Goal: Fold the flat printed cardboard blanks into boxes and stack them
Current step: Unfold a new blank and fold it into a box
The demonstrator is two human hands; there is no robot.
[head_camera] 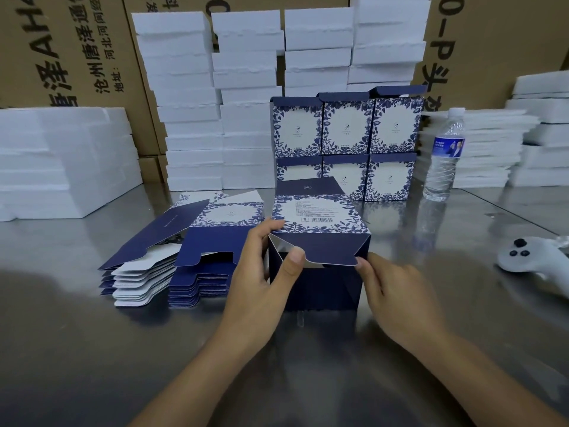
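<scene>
The box (318,224) stood on the table (92,349), printed barcode panel up, with its open near end facing the person. A dark blue flap (326,249) hung from the near top edge, partly folded down over the opening; its curved lower edge was free. The left hand (261,272) gripped the left side of the box, fingers curled over the top left edge and the thumb pressed on the left end of the flap. The right hand (397,291) held the right corner of the flap at its fingertips, fingers curled against the right wall of the box. Just left of the box lay the blanks (197,272), in two fanned piles whose near edges were staggered; the nearer pile touched the left hand. Directly behind the box rose the stack (348,131) of finished boxes, two rows of three, the box covering part of the lower row. Behind and to the right of the box stood a bottle (443,155). Well to the right of the box lay a white controller (529,260). Bare table showed in front of the box and between the box and the controller. Foam (215,118) slabs stood behind and to the left of the box.
</scene>
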